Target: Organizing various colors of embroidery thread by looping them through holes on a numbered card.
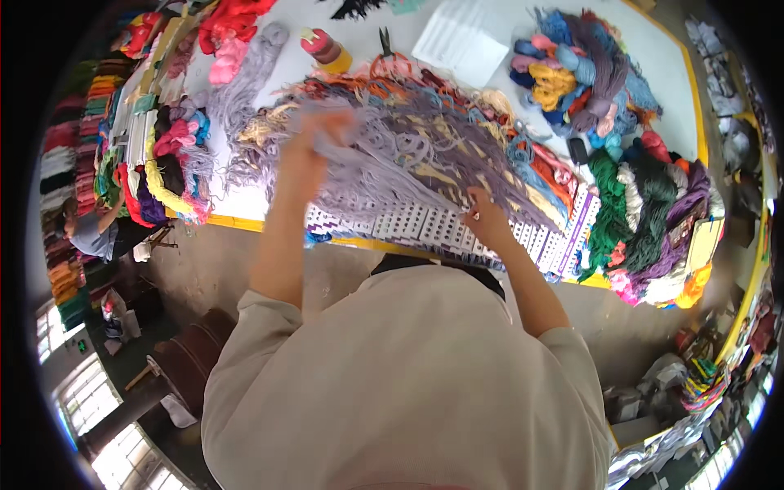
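Note:
A broad heap of yarn strands (482, 155) in purple, cream and orange lies across the table in front of me. Along its near edge runs a row of white cards with holes (400, 224). My right hand (487, 219) is closed at this edge, its fingertips pinching the end of some lilac yarn (384, 167). From there the lilac strands spread left over the heap. My left hand (327, 131) is raised above their far left part, smeared by motion; its fingers cannot be made out.
Black-handled scissors (385, 41) and a cone of pink and yellow thread (327, 51) stand beyond the heap, near white sheets (460, 42). Coloured skeins (584, 73) pile up at the far right, green and purple ones (645, 204) nearer. Another person (98, 233) is at the left.

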A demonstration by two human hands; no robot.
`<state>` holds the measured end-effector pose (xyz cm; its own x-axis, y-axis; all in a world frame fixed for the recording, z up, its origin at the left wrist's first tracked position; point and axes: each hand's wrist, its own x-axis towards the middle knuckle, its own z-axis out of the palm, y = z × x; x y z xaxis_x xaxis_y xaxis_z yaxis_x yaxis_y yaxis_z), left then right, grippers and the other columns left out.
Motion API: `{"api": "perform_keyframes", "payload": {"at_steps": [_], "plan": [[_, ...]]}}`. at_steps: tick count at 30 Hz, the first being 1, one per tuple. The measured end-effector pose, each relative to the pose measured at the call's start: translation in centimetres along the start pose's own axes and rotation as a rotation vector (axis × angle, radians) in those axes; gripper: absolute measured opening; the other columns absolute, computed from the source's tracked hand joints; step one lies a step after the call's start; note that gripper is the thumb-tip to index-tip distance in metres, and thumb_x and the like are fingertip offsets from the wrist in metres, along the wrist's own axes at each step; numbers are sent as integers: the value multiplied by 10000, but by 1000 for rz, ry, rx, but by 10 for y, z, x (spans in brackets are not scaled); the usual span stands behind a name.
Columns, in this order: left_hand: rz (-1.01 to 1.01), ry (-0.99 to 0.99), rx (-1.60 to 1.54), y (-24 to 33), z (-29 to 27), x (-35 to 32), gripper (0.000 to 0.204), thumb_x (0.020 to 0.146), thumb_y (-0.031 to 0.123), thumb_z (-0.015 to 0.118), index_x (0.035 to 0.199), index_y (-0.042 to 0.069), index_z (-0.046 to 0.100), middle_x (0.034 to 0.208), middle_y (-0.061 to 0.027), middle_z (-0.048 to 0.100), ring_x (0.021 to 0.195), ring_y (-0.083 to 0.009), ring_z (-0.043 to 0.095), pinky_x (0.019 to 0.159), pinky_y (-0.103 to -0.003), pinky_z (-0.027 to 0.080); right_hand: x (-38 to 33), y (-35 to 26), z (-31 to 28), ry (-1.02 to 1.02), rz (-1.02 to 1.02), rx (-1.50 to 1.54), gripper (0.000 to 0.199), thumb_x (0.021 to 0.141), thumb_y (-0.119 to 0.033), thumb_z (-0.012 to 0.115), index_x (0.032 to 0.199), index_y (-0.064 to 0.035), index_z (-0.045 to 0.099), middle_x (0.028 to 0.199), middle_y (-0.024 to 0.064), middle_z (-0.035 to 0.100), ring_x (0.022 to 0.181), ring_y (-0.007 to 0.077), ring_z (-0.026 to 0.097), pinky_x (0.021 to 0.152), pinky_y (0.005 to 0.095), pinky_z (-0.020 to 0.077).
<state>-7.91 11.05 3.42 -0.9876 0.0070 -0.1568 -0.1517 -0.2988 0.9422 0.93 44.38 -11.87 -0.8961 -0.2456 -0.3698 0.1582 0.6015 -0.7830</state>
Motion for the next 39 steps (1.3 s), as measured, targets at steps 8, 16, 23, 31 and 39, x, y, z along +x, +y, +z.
{"api": "perform_keyframes", "payload": {"at_steps": [8, 16, 23, 31, 39], "plan": [[-88, -367, -257, 12, 91, -45, 600, 1001, 434, 371, 1316, -68, 467, 1409, -211, 434, 1310, -304, 423, 1056, -436, 368, -27, -180, -52, 120, -151, 864, 150, 888, -61, 636, 1019, -67, 563, 758, -34, 579, 673, 55, 521, 581, 198, 413], [-200, -431, -189, 27, 101, -58, 457, 1013, 287, 420, 1293, -66, 501, 1229, -132, 575, 1117, -189, 546, 965, -341, 429, -34, -212, -47, 106, -174, 910, 65, 893, -101, 645, 950, -78, 625, 780, -41, 589, 637, 22, 478, 542, 191, 383], [-111, -370, -70, 23, 98, -60, 293, 961, 186, 540, 1176, -1, 607, 1171, -104, 620, 1046, -150, 570, 914, -311, 457, -44, -222, -46, 130, -154, 961, 68, 912, -136, 610, 935, -72, 610, 737, -50, 535, 601, 23, 429, 546, 202, 382], [-87, -377, -49, 19, 95, -61, 257, 935, 153, 580, 1137, 1, 624, 1151, -88, 632, 1011, -131, 573, 890, -303, 455, -48, -221, -41, 106, -141, 1149, 39, 913, -123, 584, 931, -89, 594, 686, -56, 479, 572, 38, 400, 550, 224, 378], [-157, -397, -176, 30, 97, -66, 308, 947, 215, 572, 1149, -13, 617, 1083, -83, 650, 973, -155, 601, 882, -306, 460, -51, -219, -43, 102, -79, 1315, 80, 941, -165, 544, 921, -89, 556, 791, -19, 557, 572, 53, 447, 545, 229, 425]]}}
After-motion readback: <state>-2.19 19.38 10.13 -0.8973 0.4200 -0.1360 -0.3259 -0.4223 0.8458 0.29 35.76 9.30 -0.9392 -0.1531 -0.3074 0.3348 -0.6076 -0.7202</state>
